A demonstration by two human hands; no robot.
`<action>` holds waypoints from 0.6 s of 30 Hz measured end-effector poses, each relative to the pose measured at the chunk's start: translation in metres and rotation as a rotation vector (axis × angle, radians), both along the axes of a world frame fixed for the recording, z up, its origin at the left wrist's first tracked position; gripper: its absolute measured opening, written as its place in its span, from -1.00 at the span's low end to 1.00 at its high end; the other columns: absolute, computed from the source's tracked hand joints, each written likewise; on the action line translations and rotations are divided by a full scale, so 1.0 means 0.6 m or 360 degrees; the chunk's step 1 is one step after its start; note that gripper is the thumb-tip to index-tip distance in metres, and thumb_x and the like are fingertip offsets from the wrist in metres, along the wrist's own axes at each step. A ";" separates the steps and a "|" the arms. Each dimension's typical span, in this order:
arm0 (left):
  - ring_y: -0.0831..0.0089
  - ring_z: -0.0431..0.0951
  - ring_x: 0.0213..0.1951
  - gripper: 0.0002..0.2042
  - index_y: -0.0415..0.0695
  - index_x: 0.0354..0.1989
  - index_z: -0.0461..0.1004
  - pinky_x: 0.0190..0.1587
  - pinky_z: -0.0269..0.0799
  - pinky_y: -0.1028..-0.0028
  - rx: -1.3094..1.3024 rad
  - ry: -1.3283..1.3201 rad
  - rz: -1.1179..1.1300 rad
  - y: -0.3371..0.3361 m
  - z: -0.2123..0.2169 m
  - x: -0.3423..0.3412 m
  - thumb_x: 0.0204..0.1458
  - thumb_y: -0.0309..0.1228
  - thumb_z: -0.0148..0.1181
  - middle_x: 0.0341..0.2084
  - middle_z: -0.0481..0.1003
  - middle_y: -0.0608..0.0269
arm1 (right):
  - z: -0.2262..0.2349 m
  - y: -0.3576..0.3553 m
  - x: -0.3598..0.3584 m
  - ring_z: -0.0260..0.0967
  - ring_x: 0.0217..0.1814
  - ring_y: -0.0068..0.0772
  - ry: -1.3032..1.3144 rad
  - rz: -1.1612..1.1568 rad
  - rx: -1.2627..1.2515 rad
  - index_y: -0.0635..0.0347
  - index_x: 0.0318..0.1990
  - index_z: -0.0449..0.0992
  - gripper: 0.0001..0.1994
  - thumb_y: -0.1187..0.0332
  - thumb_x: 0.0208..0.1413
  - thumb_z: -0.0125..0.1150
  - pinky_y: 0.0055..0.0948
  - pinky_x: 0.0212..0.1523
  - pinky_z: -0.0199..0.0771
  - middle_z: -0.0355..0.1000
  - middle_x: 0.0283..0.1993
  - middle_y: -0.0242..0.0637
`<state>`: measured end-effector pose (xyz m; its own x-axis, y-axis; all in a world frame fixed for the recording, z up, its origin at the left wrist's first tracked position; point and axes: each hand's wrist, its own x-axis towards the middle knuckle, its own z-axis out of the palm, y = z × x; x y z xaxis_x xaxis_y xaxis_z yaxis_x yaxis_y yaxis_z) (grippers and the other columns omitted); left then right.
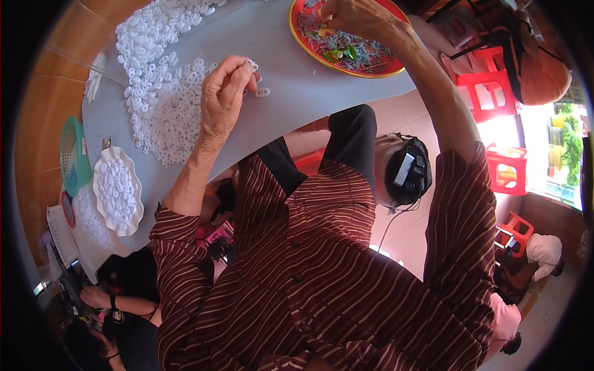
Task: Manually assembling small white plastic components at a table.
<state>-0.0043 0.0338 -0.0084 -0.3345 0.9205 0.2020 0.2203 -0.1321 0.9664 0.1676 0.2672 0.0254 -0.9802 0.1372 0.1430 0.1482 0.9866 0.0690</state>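
My left hand (224,93) is raised over the grey table (291,93) and pinches a small white plastic ring (252,63) between its fingertips. One more white ring (263,92) lies just right of that hand. A large heap of white rings (162,93) spreads over the table to its left. My right hand (354,17) reaches into a round red tray (377,68) filled with small thin metal pieces and a few green bits; its fingers are curled among them, and what they hold is hidden.
A white scalloped dish (117,191) holds more rings, beside a green mesh basket (73,154). Red plastic stools (486,86) stand at the right. Another person's hand (96,297) shows at lower left. A black device (408,173) rests below the table edge.
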 end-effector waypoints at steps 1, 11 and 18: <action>0.61 0.39 -0.53 -0.81 -0.27 -0.37 0.42 -0.42 0.32 0.58 -0.0002 -0.0002 0.0008 -0.002 -0.001 -0.001 0.09 -0.37 0.01 -0.61 0.41 0.30 | 0.002 -0.009 -0.001 0.39 -0.52 -0.26 -0.0002 0.0008 -0.0002 0.18 -0.48 0.56 -0.91 0.43 -0.14 0.14 -0.30 -0.44 0.37 0.44 -0.56 -0.16; 0.61 0.41 -0.53 -0.82 -0.27 -0.38 0.42 -0.42 0.34 0.58 -0.0024 -0.0035 0.0031 -0.004 0.001 0.002 0.09 -0.38 0.01 -0.60 0.42 0.29 | -0.003 0.003 -0.007 0.34 -0.58 -0.28 0.0138 0.0172 0.0070 0.19 -0.55 0.54 -0.81 0.31 -0.02 0.11 -0.31 -0.51 0.30 0.40 -0.61 -0.17; 0.61 0.40 -0.53 -0.82 -0.27 -0.39 0.42 -0.42 0.36 0.57 -0.0045 0.0007 0.0035 -0.005 0.004 0.005 0.09 -0.38 0.02 -0.63 0.41 0.29 | -0.012 0.018 -0.017 0.35 -0.57 -0.21 0.0272 -0.0304 -0.0349 0.17 -0.53 0.56 -0.85 0.36 -0.06 0.12 -0.31 -0.53 0.33 0.43 -0.58 -0.17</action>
<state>-0.0014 0.0309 -0.0057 -0.3539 0.9182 0.1777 0.2274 -0.0998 0.9687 0.1572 0.2779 0.0182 -0.8981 0.3619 0.2499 0.3231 0.9284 -0.1835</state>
